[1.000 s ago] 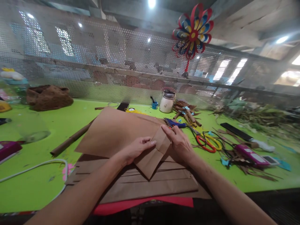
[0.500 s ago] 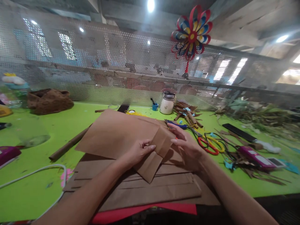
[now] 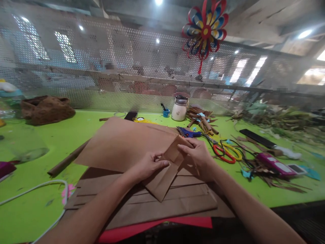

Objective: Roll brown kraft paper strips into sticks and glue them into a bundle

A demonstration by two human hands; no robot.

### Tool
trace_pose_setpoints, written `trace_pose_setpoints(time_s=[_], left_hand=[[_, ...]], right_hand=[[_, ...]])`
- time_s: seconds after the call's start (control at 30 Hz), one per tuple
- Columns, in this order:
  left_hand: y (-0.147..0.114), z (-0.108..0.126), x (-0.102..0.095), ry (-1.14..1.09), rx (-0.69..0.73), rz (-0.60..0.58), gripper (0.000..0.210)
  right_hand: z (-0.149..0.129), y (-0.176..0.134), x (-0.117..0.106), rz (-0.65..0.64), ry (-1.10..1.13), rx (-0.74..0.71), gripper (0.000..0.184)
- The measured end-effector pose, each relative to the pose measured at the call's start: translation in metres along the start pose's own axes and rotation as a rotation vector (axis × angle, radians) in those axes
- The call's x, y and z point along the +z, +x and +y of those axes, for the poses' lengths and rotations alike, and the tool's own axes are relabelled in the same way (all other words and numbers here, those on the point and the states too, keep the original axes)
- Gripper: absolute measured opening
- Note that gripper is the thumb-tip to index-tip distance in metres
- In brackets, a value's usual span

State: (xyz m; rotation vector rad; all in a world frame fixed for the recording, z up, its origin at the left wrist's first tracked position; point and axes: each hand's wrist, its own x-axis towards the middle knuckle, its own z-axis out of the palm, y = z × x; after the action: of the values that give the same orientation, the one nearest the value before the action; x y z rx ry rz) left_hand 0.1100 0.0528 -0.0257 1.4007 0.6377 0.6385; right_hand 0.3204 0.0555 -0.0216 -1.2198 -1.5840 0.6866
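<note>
A brown kraft paper bag lies slanted in front of me, its near right end folded into creased flaps. My left hand grips that folded end, thumb on top and the other fingers curled at the crease. At the right edge, my right hand pinches a raised flap between thumb and fingers. The flap stands partly up, and its underside is hidden from me. Beneath the bag rests a stack of flat brown paper bags, with a red sheet showing under its front edge.
Right of my hands lie a blue-handled tool, red-and-yellow-handled scissors and a purple device. A white jar and small blue pot stand behind. At left are a brown paper roll and a white cable.
My right fingers have closed from a spread pose onto the flap, and the flap now stands more upright. My left hand stays at the fold. The whole view has shifted slightly.
</note>
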Motion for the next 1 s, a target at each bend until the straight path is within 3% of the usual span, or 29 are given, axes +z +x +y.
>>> trace_pose_setpoints(time_s=[0.27,0.47,0.77,0.9,1.0], left_hand=[[-0.001,0.002,0.002,-0.005,-0.053,0.013,0.038],[-0.003,0.005,0.004,-0.036,-0.078,0.004,0.036],[-0.002,0.006,0.003,0.024,-0.07,0.025,0.036],[-0.002,0.006,0.004,-0.041,-0.068,0.045,0.035],[-0.004,0.009,0.005,-0.108,-0.071,0.07,0.036]], right_hand=[[-0.004,-0.002,0.002,0.003,-0.034,-0.037,0.035],[-0.004,-0.001,0.007,0.074,-0.091,-0.156,0.036],[-0.009,-0.005,0.015,0.173,-0.204,-0.218,0.039],[-0.013,-0.005,0.015,0.155,-0.139,-0.181,0.04],[-0.012,-0.003,0.013,0.119,0.061,-0.034,0.052]])
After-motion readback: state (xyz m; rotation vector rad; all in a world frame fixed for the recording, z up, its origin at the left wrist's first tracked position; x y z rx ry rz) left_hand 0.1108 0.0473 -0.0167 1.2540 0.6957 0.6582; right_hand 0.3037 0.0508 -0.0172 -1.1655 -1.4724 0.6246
